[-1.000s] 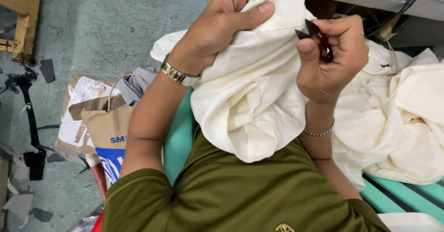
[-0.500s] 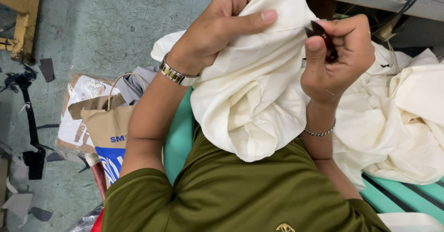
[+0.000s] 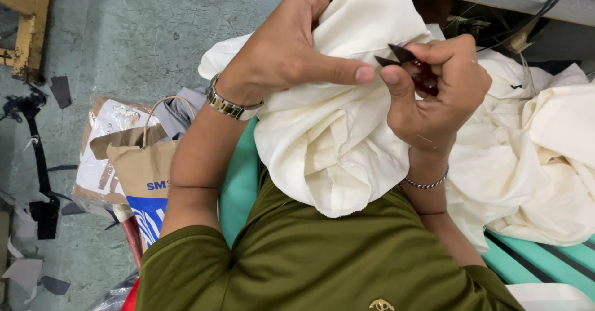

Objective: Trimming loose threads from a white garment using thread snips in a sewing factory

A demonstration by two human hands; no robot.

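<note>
Concrete floor [image 3: 155, 32] open leftward; left hand [image 3: 291, 57] clenches cream cloth [image 3: 334, 150]; right hand [image 3: 434, 94] pinches dark snips [image 3: 403, 57] at fold edge.

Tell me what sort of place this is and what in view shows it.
Probably a garment workshop or sewing floor. The hands, left and right, work cream cloth with small snips; more cloth is heaped on a green slatted bench, and fabric scraps litter the concrete floor.
</note>
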